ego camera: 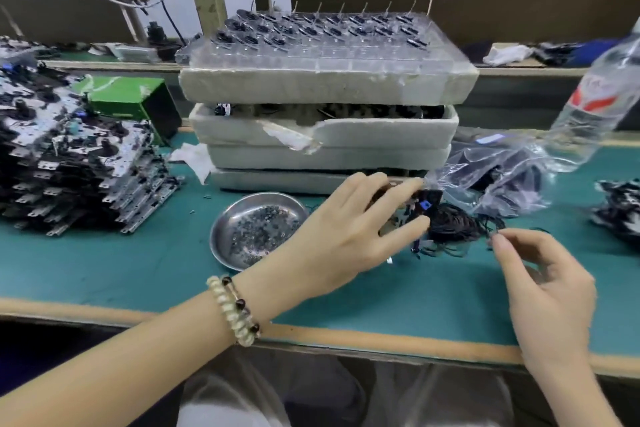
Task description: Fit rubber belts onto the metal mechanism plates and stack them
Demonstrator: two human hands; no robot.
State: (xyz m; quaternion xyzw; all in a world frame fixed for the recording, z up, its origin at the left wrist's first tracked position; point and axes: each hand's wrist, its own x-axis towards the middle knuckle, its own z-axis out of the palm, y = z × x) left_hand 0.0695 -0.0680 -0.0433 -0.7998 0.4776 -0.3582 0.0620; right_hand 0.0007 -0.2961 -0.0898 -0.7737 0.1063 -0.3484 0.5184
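**Belt on my right, plate on my left**

My left hand [346,229] holds a metal plate [412,207], with my fingers spread and bent over its top. My right hand [543,288] pinches one thin black belt [493,236] with thumb and first finger. Its other fingers are loosely curled. The belt pile [453,229] sits between my two hands, right beside the plate. So the belt has to go left, past the pile, to reach the plate. I think the plate goes next onto the big stack of plates [86,166] far to the left. My left hand is nearer to it.
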